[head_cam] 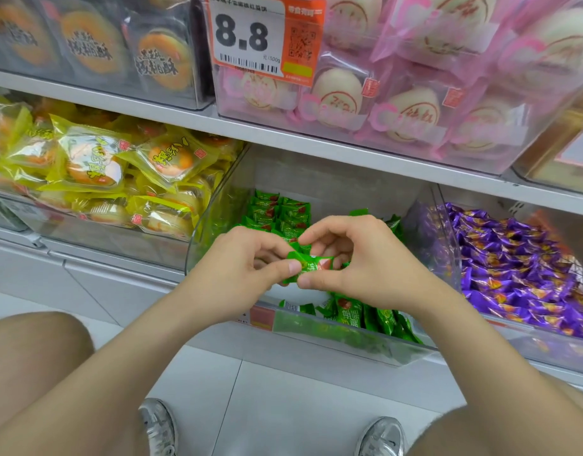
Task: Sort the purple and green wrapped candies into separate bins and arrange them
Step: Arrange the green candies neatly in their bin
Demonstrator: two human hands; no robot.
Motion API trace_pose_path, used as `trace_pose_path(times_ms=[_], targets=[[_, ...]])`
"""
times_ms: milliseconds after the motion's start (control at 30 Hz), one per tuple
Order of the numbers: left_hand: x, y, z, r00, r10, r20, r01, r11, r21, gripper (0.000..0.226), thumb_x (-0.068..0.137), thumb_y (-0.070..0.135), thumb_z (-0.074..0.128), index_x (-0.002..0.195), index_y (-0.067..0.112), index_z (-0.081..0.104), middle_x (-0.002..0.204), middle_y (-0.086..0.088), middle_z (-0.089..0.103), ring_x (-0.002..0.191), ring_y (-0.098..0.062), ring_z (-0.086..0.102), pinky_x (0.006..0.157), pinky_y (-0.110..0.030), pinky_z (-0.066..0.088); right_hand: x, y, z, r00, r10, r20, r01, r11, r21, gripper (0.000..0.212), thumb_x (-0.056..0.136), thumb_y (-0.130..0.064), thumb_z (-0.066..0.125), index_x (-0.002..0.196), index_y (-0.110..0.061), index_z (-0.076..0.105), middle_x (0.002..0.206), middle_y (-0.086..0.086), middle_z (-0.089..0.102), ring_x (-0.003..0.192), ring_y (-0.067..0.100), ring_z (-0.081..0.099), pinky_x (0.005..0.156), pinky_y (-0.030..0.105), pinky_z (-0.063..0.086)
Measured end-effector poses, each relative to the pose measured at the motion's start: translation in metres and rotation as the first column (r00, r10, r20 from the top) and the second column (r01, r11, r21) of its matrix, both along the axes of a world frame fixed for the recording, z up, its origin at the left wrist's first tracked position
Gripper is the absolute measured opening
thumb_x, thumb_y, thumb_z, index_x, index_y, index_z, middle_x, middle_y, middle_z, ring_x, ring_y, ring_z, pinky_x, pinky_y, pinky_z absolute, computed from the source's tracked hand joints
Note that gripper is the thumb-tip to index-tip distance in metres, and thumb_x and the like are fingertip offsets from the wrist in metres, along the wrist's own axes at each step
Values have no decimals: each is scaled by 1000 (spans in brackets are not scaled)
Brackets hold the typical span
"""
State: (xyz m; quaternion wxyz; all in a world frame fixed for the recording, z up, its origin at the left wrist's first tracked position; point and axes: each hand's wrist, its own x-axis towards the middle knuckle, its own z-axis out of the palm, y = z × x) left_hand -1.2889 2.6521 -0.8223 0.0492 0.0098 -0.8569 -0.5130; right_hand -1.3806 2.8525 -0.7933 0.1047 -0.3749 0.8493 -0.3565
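- I have the left hand (242, 263) over the clear middle bin (214, 222), fingers curled, thumb and forefinger pinching the left end of a green wrapped candy (311, 265).
- The right hand (360, 258) faces it, thumb and curled fingers pinching the same candy's right end.
- I see the candy held roughly level between both hands, above the green candies (352, 312) lying in that bin.
- Purple wrapped candies (527, 264) fill the neighbouring bin on the right.
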Motion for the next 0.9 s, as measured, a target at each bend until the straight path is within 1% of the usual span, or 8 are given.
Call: trace_pose_path(times_ms=[100, 167, 233, 333, 433, 600, 733, 900], targets=[[6, -1, 4, 999, 3, -40, -2, 1000, 24, 8, 96, 23, 75, 93, 21, 83, 80, 0, 77, 77, -22, 71, 72, -40, 61, -2, 4, 3, 998, 23, 63, -24, 1000, 20, 29, 78, -45, 90, 101, -30, 80, 92, -8, 78, 85, 14, 74, 80, 43, 61], [10, -2, 7, 998, 47, -53, -40, 992, 120, 9, 96, 20, 75, 94, 20, 84, 83, -2, 78, 81, -26, 73, 71, -40, 64, -1, 4, 6, 974, 5, 226, 17, 995, -94, 28, 79, -40, 89, 100, -24, 81, 92, 0, 80, 88, 28, 76, 84, 48, 62], [14, -2, 8, 992, 99, -80, -85, 984, 158, 9, 96, 19, 75, 94, 21, 83, 84, -4, 79, 83, -27, 74, 71, -46, 65, -1, 4, 7, 926, -2, 378, 78, 979, -188, 32, 76, -35, 90, 101, -18, 81, 92, 6, 80, 90, 29, 78, 87, 45, 63], [19, -6, 4, 984, 159, -85, -146, 979, 141, 3, 94, 23, 77, 93, 25, 78, 83, -2, 78, 81, -22, 76, 76, -55, 63, 0, 1, 6, 914, 9, 406, 75, 979, -191, 26, 81, -25, 87, 105, -19, 82, 92, 5, 81, 91, 22, 79, 85, 33, 60], [25, -10, -3, 977, 202, -66, -194, 975, 113, 8, 95, 25, 77, 103, 26, 76, 83, 4, 78, 81, -15, 75, 81, -48, 63, -1, -4, 4, 948, -8, 318, 51, 990, -129, 21, 86, -18, 85, 107, -23, 82, 89, -3, 80, 86, 13, 77, 81, 27, 59], [37, -19, -8, 967, 244, -79, -250, 964, -91, 19, 94, 14, 73, 96, 32, 78, 83, 12, 74, 82, -4, 72, 76, -22, 60, -10, -21, -25, 966, -185, -178, 215, 962, 168, 23, 91, -23, 80, 114, -28, 80, 93, -12, 74, 99, 16, 69, 97, 35, 56], [38, -22, -10, 966, 243, -94, -257, 944, -208, 20, 97, 12, 69, 95, 30, 78, 80, 15, 72, 81, -1, 69, 71, -13, 54, -13, -41, -47, 960, -112, -255, 190, 933, 306, 26, 97, -16, 71, 122, -18, 76, 110, 4, 73, 118, 27, 56, 102, 38, 48], [38, -22, -16, 978, 183, -100, -207, 906, -370, 18, 97, 17, 64, 95, 31, 75, 75, 17, 70, 75, -3, 67, 73, -30, 57, -15, -61, -60, 963, -109, -249, 183, 936, 302, 16, 89, -24, 80, 105, -22, 80, 98, 0, 75, 100, 22, 64, 94, 44, 57]])
